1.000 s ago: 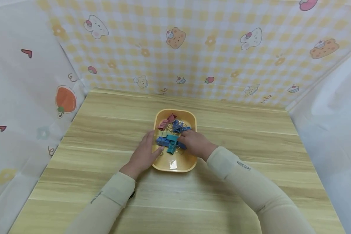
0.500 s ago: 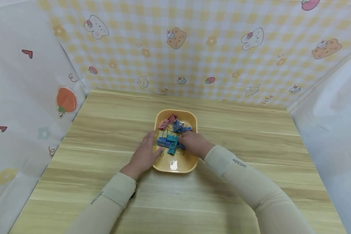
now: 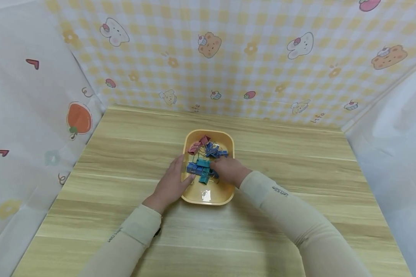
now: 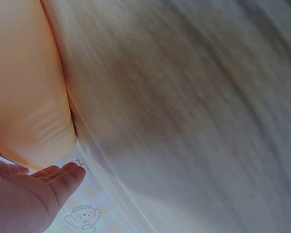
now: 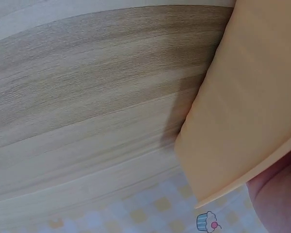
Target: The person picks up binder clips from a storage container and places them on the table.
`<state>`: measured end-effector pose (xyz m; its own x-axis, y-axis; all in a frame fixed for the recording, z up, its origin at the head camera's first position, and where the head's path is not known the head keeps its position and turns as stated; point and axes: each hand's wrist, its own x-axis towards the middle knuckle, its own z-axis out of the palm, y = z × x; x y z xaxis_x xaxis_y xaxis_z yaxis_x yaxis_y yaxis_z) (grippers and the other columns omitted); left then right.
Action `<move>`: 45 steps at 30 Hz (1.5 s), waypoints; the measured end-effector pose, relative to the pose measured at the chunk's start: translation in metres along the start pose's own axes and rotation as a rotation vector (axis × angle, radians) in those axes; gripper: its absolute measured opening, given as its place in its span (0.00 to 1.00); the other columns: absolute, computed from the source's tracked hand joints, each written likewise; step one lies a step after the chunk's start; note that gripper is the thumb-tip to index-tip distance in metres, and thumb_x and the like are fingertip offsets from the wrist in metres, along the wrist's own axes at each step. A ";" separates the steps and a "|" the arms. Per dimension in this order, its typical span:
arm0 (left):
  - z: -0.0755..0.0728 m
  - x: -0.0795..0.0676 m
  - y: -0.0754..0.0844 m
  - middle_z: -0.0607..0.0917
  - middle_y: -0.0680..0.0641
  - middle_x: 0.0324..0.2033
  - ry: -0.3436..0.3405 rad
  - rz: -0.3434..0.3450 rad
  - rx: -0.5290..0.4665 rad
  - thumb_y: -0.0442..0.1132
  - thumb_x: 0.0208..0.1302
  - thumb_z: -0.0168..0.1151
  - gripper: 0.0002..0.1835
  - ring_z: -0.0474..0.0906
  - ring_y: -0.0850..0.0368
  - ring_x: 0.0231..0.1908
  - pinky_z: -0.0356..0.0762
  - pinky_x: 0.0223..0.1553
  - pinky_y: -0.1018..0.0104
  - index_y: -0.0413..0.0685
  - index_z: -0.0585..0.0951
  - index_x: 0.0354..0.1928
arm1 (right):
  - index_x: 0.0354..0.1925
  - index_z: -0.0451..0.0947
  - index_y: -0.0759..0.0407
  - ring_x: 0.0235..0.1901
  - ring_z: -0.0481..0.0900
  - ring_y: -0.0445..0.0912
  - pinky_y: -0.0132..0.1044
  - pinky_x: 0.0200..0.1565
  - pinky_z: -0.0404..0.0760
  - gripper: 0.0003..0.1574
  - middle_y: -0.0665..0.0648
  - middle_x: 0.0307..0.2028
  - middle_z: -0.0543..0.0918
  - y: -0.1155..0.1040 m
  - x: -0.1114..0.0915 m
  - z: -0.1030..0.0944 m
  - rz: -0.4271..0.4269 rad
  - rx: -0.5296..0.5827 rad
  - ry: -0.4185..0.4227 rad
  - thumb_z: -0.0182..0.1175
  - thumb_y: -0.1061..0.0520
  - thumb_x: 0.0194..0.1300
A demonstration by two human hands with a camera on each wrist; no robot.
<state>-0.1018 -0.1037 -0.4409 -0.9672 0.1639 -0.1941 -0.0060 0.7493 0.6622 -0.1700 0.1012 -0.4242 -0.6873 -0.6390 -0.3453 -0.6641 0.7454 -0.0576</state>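
A yellow tray (image 3: pixel 208 202) holds several binder clips: a pair of red ones (image 3: pixel 195 147), blue ones (image 3: pixel 212 150) at the back, more blue (image 3: pixel 194 168) at the left, and teal ones (image 3: pixel 203 163) in the middle. My left hand (image 3: pixel 170 184) holds the tray's left side, fingers along the outside and thumb over the rim. My right hand (image 3: pixel 230 170) reaches over the right rim, fingers bent down among the clips. Its fingertips meet the right end of the upper teal clip, above a dark blue clip (image 3: pixel 215 174); I cannot tell whether they pinch one.
The tray stands on a wood-grain table (image 3: pixel 298 157). Behind the table hangs a yellow checked cloth (image 3: pixel 180 73) with cartoon prints. White cloth (image 3: pixel 24 127) encloses the left side, and similar cloth (image 3: pixel 395 134) the right.
My right hand has slid slightly left and toward me, uncovering more of the blue clip at the back right. The upper teal clip has shifted a little left. My left hand stays put.
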 end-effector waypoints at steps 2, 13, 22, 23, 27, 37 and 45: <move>0.000 0.000 0.000 0.50 0.37 0.74 0.001 0.005 0.002 0.54 0.69 0.55 0.45 0.52 0.37 0.71 0.57 0.67 0.42 0.45 0.43 0.76 | 0.53 0.80 0.57 0.49 0.80 0.53 0.46 0.53 0.80 0.17 0.57 0.50 0.83 0.000 0.001 0.000 -0.005 -0.004 0.001 0.58 0.63 0.66; 0.001 0.001 -0.001 0.50 0.37 0.74 0.002 0.005 0.007 0.53 0.69 0.55 0.45 0.52 0.38 0.71 0.57 0.67 0.43 0.44 0.43 0.76 | 0.55 0.79 0.58 0.50 0.80 0.52 0.44 0.54 0.79 0.19 0.57 0.51 0.82 -0.004 0.003 0.000 0.023 -0.016 -0.041 0.61 0.60 0.65; 0.002 0.001 -0.001 0.51 0.37 0.74 0.004 0.003 0.006 0.54 0.69 0.54 0.44 0.52 0.37 0.71 0.56 0.68 0.42 0.45 0.44 0.76 | 0.54 0.78 0.60 0.47 0.80 0.51 0.44 0.53 0.79 0.22 0.58 0.50 0.82 -0.008 0.002 0.000 0.035 -0.029 -0.046 0.64 0.55 0.63; 0.002 0.001 -0.001 0.51 0.37 0.74 0.005 0.000 0.004 0.54 0.69 0.54 0.44 0.52 0.38 0.71 0.57 0.67 0.42 0.45 0.44 0.76 | 0.54 0.78 0.60 0.47 0.80 0.51 0.44 0.53 0.79 0.22 0.58 0.50 0.82 -0.008 0.002 0.000 0.037 -0.031 -0.047 0.64 0.54 0.63; 0.002 0.001 -0.001 0.51 0.37 0.74 0.008 0.000 0.003 0.53 0.69 0.54 0.44 0.53 0.37 0.71 0.58 0.67 0.42 0.45 0.44 0.76 | 0.54 0.77 0.61 0.47 0.80 0.51 0.44 0.53 0.80 0.24 0.58 0.49 0.82 -0.008 0.002 -0.001 0.041 -0.018 -0.039 0.65 0.52 0.63; 0.002 0.000 -0.002 0.51 0.36 0.73 0.005 0.006 0.006 0.53 0.69 0.54 0.44 0.53 0.37 0.71 0.57 0.67 0.42 0.44 0.43 0.76 | 0.53 0.78 0.61 0.48 0.79 0.50 0.42 0.54 0.79 0.25 0.57 0.46 0.82 -0.004 -0.001 -0.003 0.039 -0.003 0.003 0.69 0.53 0.58; 0.002 0.001 -0.002 0.51 0.36 0.73 0.007 0.008 0.013 0.54 0.70 0.54 0.44 0.54 0.37 0.70 0.58 0.67 0.43 0.45 0.43 0.76 | 0.53 0.77 0.61 0.49 0.78 0.51 0.42 0.57 0.77 0.26 0.58 0.48 0.81 -0.004 -0.006 -0.008 0.049 0.026 0.012 0.68 0.52 0.59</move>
<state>-0.1026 -0.1040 -0.4443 -0.9690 0.1656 -0.1834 0.0055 0.7565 0.6540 -0.1651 0.1006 -0.4144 -0.7223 -0.6036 -0.3375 -0.6218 0.7805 -0.0649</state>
